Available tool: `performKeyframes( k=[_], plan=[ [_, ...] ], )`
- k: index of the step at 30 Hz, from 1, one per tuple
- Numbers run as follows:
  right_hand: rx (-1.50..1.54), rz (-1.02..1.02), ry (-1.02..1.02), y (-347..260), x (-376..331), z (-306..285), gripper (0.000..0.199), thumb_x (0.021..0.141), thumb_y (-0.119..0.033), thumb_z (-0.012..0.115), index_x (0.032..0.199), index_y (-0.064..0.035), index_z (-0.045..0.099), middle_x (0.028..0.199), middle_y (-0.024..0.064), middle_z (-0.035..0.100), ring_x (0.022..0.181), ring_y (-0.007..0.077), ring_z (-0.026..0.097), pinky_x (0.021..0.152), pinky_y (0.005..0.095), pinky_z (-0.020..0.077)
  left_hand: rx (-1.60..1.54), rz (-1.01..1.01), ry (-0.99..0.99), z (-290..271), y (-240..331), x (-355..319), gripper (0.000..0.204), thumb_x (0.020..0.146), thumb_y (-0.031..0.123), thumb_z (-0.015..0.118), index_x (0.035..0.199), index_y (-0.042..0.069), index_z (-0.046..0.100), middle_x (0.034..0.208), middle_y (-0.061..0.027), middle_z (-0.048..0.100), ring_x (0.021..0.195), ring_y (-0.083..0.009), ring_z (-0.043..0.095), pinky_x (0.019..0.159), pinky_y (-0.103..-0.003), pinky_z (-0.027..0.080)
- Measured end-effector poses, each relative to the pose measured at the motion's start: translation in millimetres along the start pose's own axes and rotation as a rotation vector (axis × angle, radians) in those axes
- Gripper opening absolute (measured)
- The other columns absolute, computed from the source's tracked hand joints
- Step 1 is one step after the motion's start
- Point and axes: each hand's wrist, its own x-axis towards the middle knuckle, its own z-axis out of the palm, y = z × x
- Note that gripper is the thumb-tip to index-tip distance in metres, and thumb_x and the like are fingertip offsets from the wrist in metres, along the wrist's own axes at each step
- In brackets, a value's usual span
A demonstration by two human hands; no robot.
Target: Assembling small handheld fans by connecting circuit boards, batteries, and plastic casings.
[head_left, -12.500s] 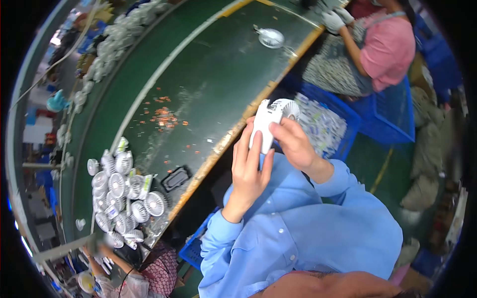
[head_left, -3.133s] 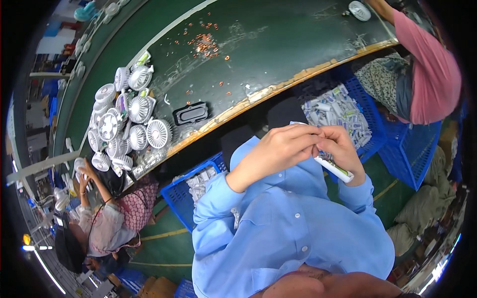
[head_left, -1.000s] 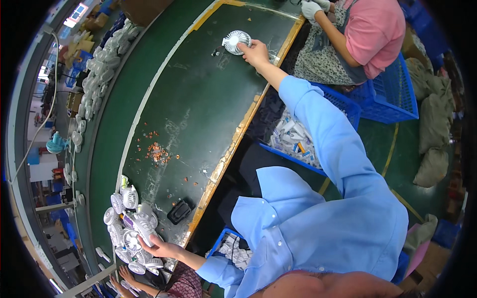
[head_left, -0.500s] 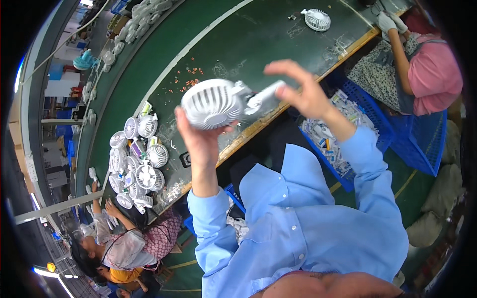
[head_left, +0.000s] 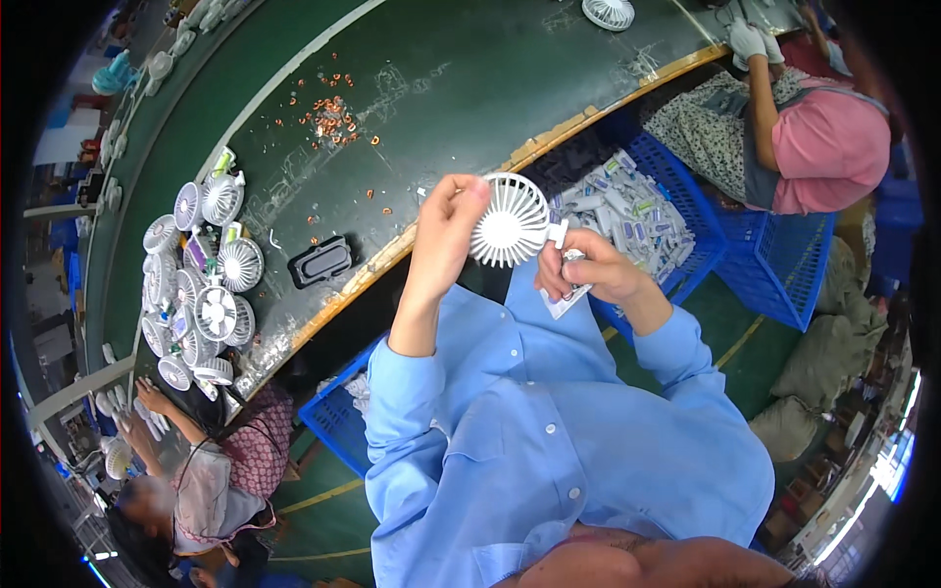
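Observation:
Between my two hands is a white handheld fan (head_left: pixel 511 221), its round slotted grille turned up toward me, held just in front of the bench edge. My left hand (head_left: pixel 452 223) grips the rim of the fan head on its left side, thumb and fingers closed on it. On the other side my right hand (head_left: pixel 598 269) is closed around the fan's handle, just below the joint with the head. The lower end of the white handle (head_left: pixel 563 303) sticks out beneath those fingers; the rest of it is hidden.
On the green bench (head_left: pixel 431 103) lie a pile of white fans (head_left: pixel 196 284), scattered copper-coloured rings (head_left: pixel 333 120) and a dark oval tray (head_left: pixel 321 262). Below the edge stands a blue crate (head_left: pixel 701 235) of white parts. Co-workers sit left and right, one with gloved hands (head_left: pixel 750 41).
The fan has come down and right, off the bench, toward my body. My right hand, spread with the thumb at the handle before, has lowered and closed around the handle.

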Motion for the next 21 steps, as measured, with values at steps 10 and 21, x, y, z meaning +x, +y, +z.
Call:
performKeyframes(
  k=[10,21],
  plan=[
    [0.164,0.025,0.136,13,-13,0,0.045,0.080,-0.025,0.054,0.113,0.0056,0.050,0.075,0.0132,0.058,0.067,0.0188,0.055,0.070,0.0311,0.0446,0.046,0.046,-0.047,1,-2,-25,0.049,0.082,0.011,0.068,0.125,-0.003,0.048,0.103,-0.0088,0.063,0.093,-0.0121,0.059,0.084,-0.026,0.047],
    [0.030,-0.048,0.448,0,-19,1,0.031,0.082,-0.018,0.047,0.105,0.0030,0.049,0.065,0.0091,0.054,0.060,0.0158,0.053,0.068,0.0316,0.0464,0.000,0.033,0.093,14,-17,-45,0.047,0.084,0.008,0.067,0.124,-0.005,0.046,0.103,-0.0108,0.063,0.093,-0.0123,0.060,0.083,-0.025,0.048]
  ],
)
